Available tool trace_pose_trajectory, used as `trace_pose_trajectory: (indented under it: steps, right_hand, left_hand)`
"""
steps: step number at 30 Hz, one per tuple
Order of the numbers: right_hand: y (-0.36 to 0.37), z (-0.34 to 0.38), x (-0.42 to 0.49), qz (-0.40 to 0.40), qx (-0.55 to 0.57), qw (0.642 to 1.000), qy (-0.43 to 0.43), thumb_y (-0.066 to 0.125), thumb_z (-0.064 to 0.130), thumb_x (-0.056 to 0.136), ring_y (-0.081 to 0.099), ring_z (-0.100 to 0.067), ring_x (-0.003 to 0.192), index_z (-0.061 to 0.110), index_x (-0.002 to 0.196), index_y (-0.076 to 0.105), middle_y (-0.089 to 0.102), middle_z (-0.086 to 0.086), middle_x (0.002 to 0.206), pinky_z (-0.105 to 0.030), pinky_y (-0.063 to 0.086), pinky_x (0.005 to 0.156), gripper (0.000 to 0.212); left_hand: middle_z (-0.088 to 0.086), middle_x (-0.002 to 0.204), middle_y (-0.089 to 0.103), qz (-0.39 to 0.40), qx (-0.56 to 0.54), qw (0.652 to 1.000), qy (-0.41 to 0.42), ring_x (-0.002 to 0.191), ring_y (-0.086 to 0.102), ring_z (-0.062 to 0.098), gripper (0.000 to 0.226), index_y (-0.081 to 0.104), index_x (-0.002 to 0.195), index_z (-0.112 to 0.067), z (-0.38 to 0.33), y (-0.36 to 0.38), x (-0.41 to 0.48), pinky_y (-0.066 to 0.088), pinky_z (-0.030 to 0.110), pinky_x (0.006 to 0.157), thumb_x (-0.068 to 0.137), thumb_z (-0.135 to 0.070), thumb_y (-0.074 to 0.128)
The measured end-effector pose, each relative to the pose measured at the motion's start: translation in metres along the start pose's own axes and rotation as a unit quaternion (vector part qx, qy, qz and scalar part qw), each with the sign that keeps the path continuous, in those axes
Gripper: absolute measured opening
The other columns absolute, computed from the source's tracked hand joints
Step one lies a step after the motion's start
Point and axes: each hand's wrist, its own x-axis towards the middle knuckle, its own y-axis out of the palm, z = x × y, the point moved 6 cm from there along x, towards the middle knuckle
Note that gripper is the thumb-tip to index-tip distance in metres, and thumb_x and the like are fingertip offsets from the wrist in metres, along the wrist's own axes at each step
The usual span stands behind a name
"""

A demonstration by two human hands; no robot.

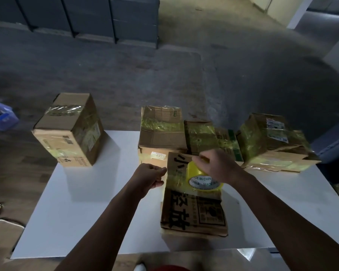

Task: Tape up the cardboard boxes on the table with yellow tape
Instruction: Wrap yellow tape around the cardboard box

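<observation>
On the white table [98, 212] in front of you, the nearest cardboard box [194, 214] lies flat, its top printed with large black Chinese characters. The roll of yellow tape [201, 181] stands on that box's top, toward the far end, with its white core label facing you.

Your right hand [217, 165] comes down on the roll from above, fingers curled over its upper rim and gripping it. A strip of yellow tape [177, 178] runs from the roll leftward across the box top to the left edge. Your left hand [148, 177] sits at that edge with fingers curled and thumb tucked under, pinching the strip's free end; motion blur hides the exact contact.

Behind the near box stands a row of boxes already banded in yellow tape. A taller box [160, 130] touches a small box [199, 136], then comes a box with green print [228, 143] and a large tilted box [272, 141] at the right end. Well apart at the table's far left corner, another taped box [70, 132] stands alone. A blue bin [0, 118] sits on the concrete floor off to the left.
</observation>
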Motion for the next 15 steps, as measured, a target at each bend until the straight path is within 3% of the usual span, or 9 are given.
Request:
trace_pose_trajectory:
  steps: [2, 6, 10, 15]
  right_hand:
    - [0.007, 0.005, 0.004, 0.023, -0.018, 0.999, 0.018, 0.051, 0.031, 0.096, 0.028, -0.007, 0.038, 0.011, 0.055, 0.048, 0.036, 0.002, 0.047, -0.028, 0.026, 0.045, 0.045]
    - [0.021, 0.012, 0.009, 0.040, -0.077, 0.996, 0.034, 0.049, 0.038, 0.095, 0.031, -0.006, 0.036, 0.021, 0.052, 0.040, 0.036, 0.006, 0.047, -0.024, 0.025, 0.042, 0.047]
    - [0.030, 0.010, 0.014, 0.041, -0.122, 0.990, 0.050, 0.047, 0.043, 0.094, 0.038, -0.014, 0.044, 0.015, 0.054, 0.042, 0.038, 0.001, 0.050, -0.028, 0.026, 0.046, 0.049]
    - [0.037, 0.009, 0.017, 0.038, -0.146, 0.987, 0.050, 0.047, 0.043, 0.092, 0.030, -0.012, 0.042, 0.018, 0.051, 0.034, 0.030, 0.004, 0.047, -0.029, 0.024, 0.047, 0.050]
  left_hand:
    - [0.013, 0.077, 0.058, -0.002, -0.003, 1.000, -0.012, 0.072, 0.059, 0.019, 0.014, 0.063, 0.082, 0.000, 0.006, -0.007, 0.004, 0.052, 0.022, 0.057, 0.088, -0.012, 0.068]
    - [0.013, 0.079, 0.057, 0.006, -0.007, 1.000, -0.029, 0.075, 0.059, 0.020, 0.015, 0.063, 0.087, 0.002, 0.020, -0.013, 0.011, 0.053, 0.023, 0.059, 0.088, -0.013, 0.068]
    - [0.012, 0.079, 0.058, 0.020, -0.008, 0.999, -0.037, 0.076, 0.060, 0.019, 0.016, 0.063, 0.089, 0.001, 0.032, -0.014, 0.020, 0.054, 0.022, 0.061, 0.089, -0.014, 0.068]
    - [0.012, 0.079, 0.055, 0.046, -0.038, 0.996, -0.059, 0.076, 0.058, 0.019, 0.022, 0.062, 0.099, 0.005, 0.047, -0.013, 0.028, 0.053, 0.023, 0.063, 0.090, -0.014, 0.066]
